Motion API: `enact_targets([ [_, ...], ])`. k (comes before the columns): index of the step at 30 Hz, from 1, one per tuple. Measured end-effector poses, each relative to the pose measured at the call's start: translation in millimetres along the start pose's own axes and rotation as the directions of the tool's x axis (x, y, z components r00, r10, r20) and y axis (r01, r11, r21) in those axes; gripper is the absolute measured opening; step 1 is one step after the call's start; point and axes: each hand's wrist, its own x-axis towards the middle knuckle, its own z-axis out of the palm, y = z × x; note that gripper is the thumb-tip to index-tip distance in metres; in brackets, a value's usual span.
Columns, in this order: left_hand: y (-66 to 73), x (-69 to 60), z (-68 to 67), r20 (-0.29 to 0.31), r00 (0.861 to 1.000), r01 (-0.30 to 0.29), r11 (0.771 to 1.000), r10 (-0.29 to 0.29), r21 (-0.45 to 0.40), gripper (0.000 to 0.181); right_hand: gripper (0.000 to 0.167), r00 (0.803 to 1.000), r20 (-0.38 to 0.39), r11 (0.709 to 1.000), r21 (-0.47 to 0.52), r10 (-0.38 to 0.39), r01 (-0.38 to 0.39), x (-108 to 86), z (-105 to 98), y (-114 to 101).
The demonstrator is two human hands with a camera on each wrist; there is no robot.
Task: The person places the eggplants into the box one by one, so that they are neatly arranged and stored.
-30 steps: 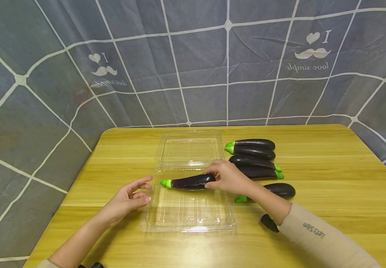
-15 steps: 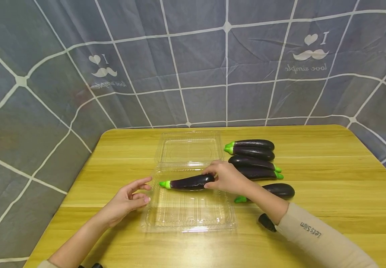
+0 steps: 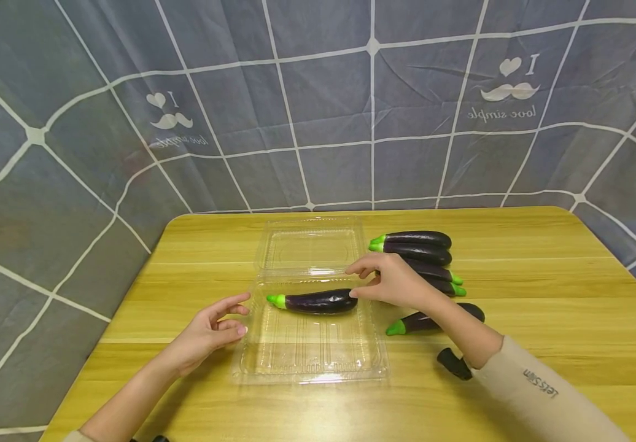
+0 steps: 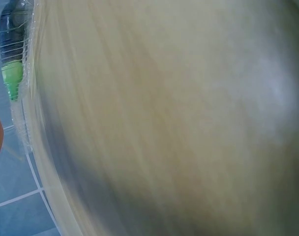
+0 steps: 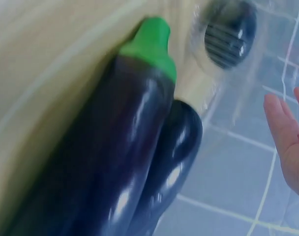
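Observation:
A dark purple eggplant [image 3: 320, 301] with a bright green stem end lies lengthwise in the base of a clear plastic clamshell box [image 3: 318, 374], its stem to the left. My right hand [image 3: 398, 282] is above the box's right rim, thumb tip near the eggplant's blunt end and the other fingers spread away from it. Whether the thumb still touches the eggplant I cannot tell. At the left rim my left hand [image 3: 210, 325] is held with loosely bent fingers and holds nothing. In the left wrist view only the eggplant's green stem [image 4: 13, 76] shows through the plastic.
The box's lid [image 3: 312, 245] lies open at the back. Right of it, several eggplants [image 3: 417, 253] lie in a row, partly behind my right hand and forearm. A nearer eggplant [image 3: 464, 313] lies under the forearm. Grey checked cloth [image 3: 329, 110] hangs behind the wooden table [image 3: 544, 294].
My right hand has let go of the eggplant in the box and moved slightly right and up, its fingers spreading. The eggplant now lies slightly further right. The left hand has stayed in place.

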Motion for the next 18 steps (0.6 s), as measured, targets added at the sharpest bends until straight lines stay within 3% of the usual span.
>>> enact_targets([
  [18,0.3,-0.2,0.0,-0.001,1.0,0.004,1.0,-0.004,0.01,0.07,0.032,0.998,-0.069,1.0,-0.008,-0.01,0.009,-57.7,-56,22],
])
